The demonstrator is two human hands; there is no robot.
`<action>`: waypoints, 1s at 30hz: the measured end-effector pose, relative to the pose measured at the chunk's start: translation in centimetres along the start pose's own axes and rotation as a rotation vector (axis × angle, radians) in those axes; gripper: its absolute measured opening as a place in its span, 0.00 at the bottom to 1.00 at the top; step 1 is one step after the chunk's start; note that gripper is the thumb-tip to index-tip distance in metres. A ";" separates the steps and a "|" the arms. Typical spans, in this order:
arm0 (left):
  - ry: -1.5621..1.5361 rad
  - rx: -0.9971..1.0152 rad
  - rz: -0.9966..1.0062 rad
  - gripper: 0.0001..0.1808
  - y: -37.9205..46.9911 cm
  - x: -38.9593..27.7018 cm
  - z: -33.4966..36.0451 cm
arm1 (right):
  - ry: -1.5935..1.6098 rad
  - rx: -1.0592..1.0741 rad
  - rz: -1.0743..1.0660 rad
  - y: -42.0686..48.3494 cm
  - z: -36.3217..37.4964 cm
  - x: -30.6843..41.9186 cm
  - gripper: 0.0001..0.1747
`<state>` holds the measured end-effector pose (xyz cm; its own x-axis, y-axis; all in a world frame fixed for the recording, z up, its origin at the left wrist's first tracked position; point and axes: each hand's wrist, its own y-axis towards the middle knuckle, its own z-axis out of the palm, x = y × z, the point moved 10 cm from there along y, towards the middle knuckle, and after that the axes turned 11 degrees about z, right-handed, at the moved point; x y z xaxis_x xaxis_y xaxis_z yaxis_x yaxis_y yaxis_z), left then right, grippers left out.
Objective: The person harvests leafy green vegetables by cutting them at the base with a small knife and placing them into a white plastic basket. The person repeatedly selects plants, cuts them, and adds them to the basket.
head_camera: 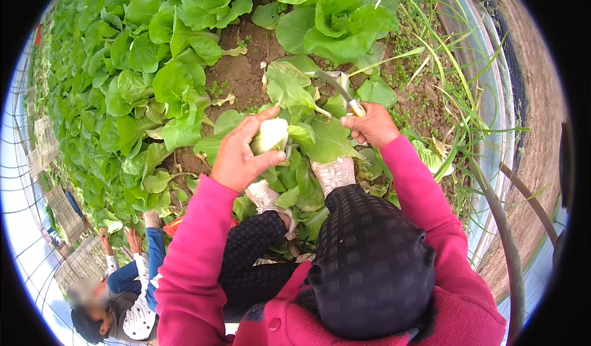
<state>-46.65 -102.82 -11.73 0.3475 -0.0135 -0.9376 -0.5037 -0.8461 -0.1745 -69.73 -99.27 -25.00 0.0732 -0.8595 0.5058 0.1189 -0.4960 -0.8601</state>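
My left hand (238, 152) is wrapped around a pale green-white head of leafy greens (271, 135), its smooth end turned up between thumb and fingers. In my right hand (376, 124) is the handle of a sickle (339, 85); its curved blade reaches up and left over the soil. Loose trimmed leaves (325, 138) lie between the hands and around my white shoes (336, 173). One broad leaf (288, 85) spreads just beyond the left hand, close to the blade.
Dense leafy greens (138, 87) fill the left, and a large standing plant (339, 27) grows ahead. Plastic film (501, 78), grass and a curved pipe (505, 240) edge the right. At lower left, another person's hands (134, 240) are among the greens near stacked crates (81, 263).
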 end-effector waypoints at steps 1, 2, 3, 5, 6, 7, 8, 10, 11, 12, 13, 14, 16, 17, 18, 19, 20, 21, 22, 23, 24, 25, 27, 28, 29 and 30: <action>-0.292 -0.018 -0.130 0.41 -0.2 0.8 -0.3 | 0.031 -0.053 0.019 -0.5 -0.5 -0.3 0.18; -0.467 -0.025 -0.196 0.47 -0.1 0.9 -0.6 | 0.143 0.019 -0.055 -1.2 0.3 0.4 0.18; -0.502 -0.003 -0.244 0.48 -0.1 0.8 -0.8 | 0.233 0.054 -0.089 -1.8 1.0 1.0 0.18; -0.537 0.053 -0.270 0.49 0.0 0.1 -0.8 | 0.328 0.143 -0.170 -3.2 2.8 3.2 0.19; -0.527 0.086 -0.276 0.48 0.0 -0.2 -0.6 | 0.366 0.226 -0.221 -4.0 4.2 4.6 0.19; -0.526 0.121 -0.267 0.47 0.0 -0.7 -0.3 | 0.400 0.310 -0.271 -4.9 5.6 6.1 0.20; -0.465 0.148 -0.268 0.45 -0.1 -0.9 -0.2 | 0.441 0.429 -0.362 -6.2 7.1 8.0 0.21; -0.353 0.202 -0.239 0.41 -0.2 -1.4 0.2 | 0.322 0.500 -0.355 -7.5 9.9 9.3 0.23; -0.326 0.192 -0.233 0.40 -0.4 -1.6 0.2 | 0.300 0.469 -0.334 -7.9 10.6 9.5 0.23; -0.281 0.203 -0.243 0.40 -0.6 -1.8 0.1 | 0.266 0.435 -0.321 -8.5 10.8 9.6 0.24; -0.236 0.215 -0.253 0.41 -0.9 -1.9 0.0 | 0.249 0.432 -0.340 -9.2 11.0 9.9 0.25; -0.191 0.228 -0.264 0.41 -1.3 -2.2 -0.1 | 0.223 0.399 -0.333 -9.7 10.9 9.8 0.26; -0.164 0.255 -0.235 0.42 -1.5 -3.2 0.2 | 0.214 0.398 -0.375 -11.3 10.6 9.8 0.24; -0.137 0.273 -0.201 0.42 -1.4 -3.9 0.3 | 0.193 0.370 -0.402 -11.9 10.2 9.8 0.23; -0.117 0.295 -0.171 0.43 -1.3 -4.6 0.7 | 0.169 0.324 -0.409 -12.3 9.6 9.6 0.22; -0.082 0.289 -0.140 0.41 -1.1 -5.2 0.8 | 0.172 0.291 -0.443 -12.9 9.0 9.5 0.21; -0.027 0.297 -0.119 0.40 -0.8 -5.7 1.1 | 0.169 0.256 -0.452 -13.2 8.5 9.3 0.21; 0.019 0.303 -0.091 0.39 -0.5 -6.1 1.4 | 0.173 0.227 -0.463 -13.4 8.1 9.0 0.20; 0.077 0.309 -0.077 0.38 -0.2 -6.4 1.6 | 0.178 0.195 -0.463 -13.5 7.5 8.7 0.19; 0.111 0.329 -0.037 0.33 0.1 -6.9 1.9 | 0.190 0.142 -0.479 -13.7 6.7 8.3 0.18; 0.304 0.320 -0.021 0.32 0.6 -6.9 1.4 | 0.242 0.110 -0.474 -13.5 5.7 7.8 0.19; 0.498 0.314 -0.025 0.31 1.0 -6.7 0.7 | 0.291 0.080 -0.465 -13.3 4.4 7.3 0.20; 0.806 0.289 -0.011 0.30 1.6 -6.6 -0.7 | 0.328 0.058 -0.507 -13.1 1.6 6.2 0.19; 0.787 0.299 0.019 0.31 2.0 -6.6 -0.5 | 0.319 -0.036 -0.389 -12.1 -0.3 4.4 0.18; 0.780 0.311 0.025 0.32 2.4 -6.4 -0.3 | 0.326 -0.086 -0.326 -11.2 -1.8 3.0 0.16; 0.778 0.335 -0.010 0.33 2.9 -5.8 0.0 | 0.351 -0.135 -0.249 -10.1 -3.0 1.4 0.15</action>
<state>-50.11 -105.20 -6.79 0.7367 -0.4733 -0.4829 -0.6628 -0.6471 -0.3769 -73.83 -95.80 -15.79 -0.2841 -0.6903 0.6653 -0.0416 -0.6844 -0.7279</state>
